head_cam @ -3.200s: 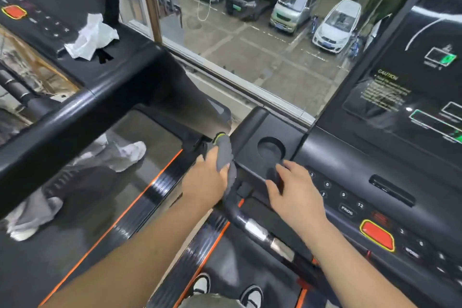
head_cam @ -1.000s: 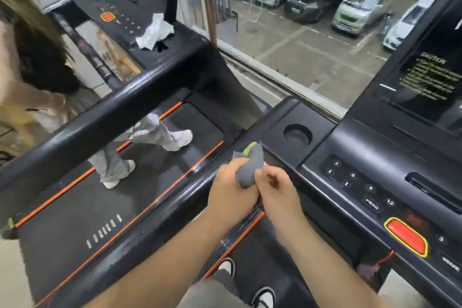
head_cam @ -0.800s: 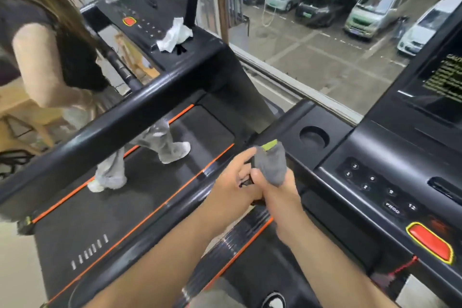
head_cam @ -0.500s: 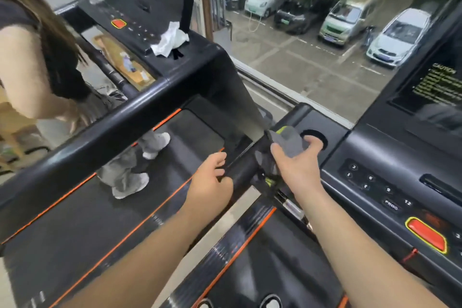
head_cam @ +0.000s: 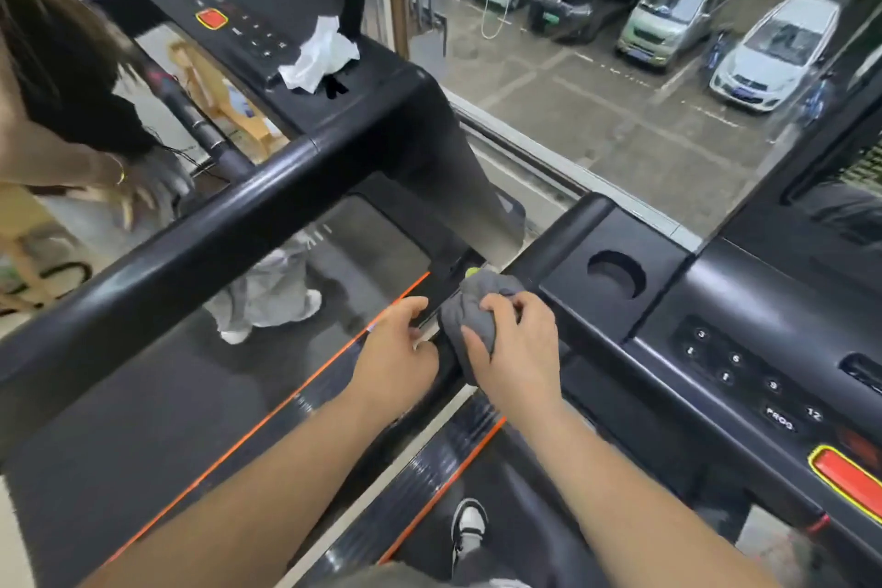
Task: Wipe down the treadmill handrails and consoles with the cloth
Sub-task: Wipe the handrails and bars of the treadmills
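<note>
Your right hand [head_cam: 518, 353] grips the grey cloth [head_cam: 470, 308], with the fingers [head_cam: 501, 301] curled over the bunched fabric and the thumb pinching it from the near side. The cloth is pressed onto the black handrail [head_cam: 448, 368] where the rail meets the console corner, and a yellow-green tab pokes out just past your fingertips. Your left hand [head_cam: 398, 349] sits just beside the cloth on the rail's outer side. Its fingers are bent and narrow, and you cannot tell whether they close round the rail. The round cup holder [head_cam: 615, 275] lies beyond your right fingertips. The number keypad [head_cam: 744, 372] is off to the right of that hand, and the red stop button [head_cam: 845, 475] is further right again. Across from your left fingers runs the neighbouring treadmill's rail [head_cam: 191, 248]. A crumpled white tissue [head_cam: 320, 55] lies on that machine's console, and another person [head_cam: 62, 110] stands at that machine.
</note>
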A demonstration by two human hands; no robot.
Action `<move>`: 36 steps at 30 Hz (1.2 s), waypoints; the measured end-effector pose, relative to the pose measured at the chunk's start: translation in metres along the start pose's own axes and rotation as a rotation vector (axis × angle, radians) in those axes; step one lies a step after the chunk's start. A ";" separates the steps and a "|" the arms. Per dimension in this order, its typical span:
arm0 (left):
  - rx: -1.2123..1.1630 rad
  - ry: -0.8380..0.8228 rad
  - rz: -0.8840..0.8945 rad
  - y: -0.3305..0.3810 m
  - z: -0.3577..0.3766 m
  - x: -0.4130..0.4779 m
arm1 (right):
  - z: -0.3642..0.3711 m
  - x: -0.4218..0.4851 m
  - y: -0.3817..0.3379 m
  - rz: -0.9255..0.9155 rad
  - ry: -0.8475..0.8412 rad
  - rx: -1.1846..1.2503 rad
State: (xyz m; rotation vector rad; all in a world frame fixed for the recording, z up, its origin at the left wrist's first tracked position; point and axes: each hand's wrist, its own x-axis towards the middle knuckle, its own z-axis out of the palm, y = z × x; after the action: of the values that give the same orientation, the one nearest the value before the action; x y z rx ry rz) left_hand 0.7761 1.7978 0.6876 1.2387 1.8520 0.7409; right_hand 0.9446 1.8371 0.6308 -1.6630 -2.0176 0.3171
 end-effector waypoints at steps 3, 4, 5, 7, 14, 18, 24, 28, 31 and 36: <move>0.046 -0.002 -0.022 -0.002 0.006 0.007 | -0.009 0.058 0.036 -0.022 0.055 -0.142; 0.044 0.009 -0.023 -0.003 0.007 0.011 | -0.014 0.079 0.045 -0.023 0.049 -0.201; 0.029 0.022 -0.028 -0.005 0.007 0.013 | -0.018 0.096 0.050 -0.029 0.014 -0.243; 0.007 0.040 -0.048 -0.011 0.008 0.020 | -0.023 0.111 0.049 -0.028 -0.101 -0.233; 0.070 -0.035 -0.118 -0.029 -0.011 0.021 | -0.002 -0.001 -0.032 -0.349 -0.191 0.114; 0.054 0.010 -0.199 -0.050 -0.028 0.025 | -0.011 0.025 -0.019 -0.529 -0.244 0.008; 0.023 0.066 -0.231 -0.066 -0.034 0.018 | -0.018 0.124 0.021 -0.239 -0.279 -0.476; 0.019 0.107 -0.250 -0.078 -0.049 0.006 | 0.002 0.075 -0.027 -0.229 -0.246 -0.389; 0.033 0.084 -0.254 -0.089 -0.063 -0.004 | 0.023 0.001 -0.084 -0.344 -0.280 -0.234; 0.036 0.017 -0.267 -0.108 -0.081 -0.017 | 0.029 -0.032 -0.097 -0.568 -0.276 -0.145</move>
State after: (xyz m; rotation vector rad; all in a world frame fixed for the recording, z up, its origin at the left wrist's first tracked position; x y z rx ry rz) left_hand 0.6591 1.7398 0.6490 0.9831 2.0028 0.5751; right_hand 0.8516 1.7880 0.6448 -1.0906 -2.6663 0.2046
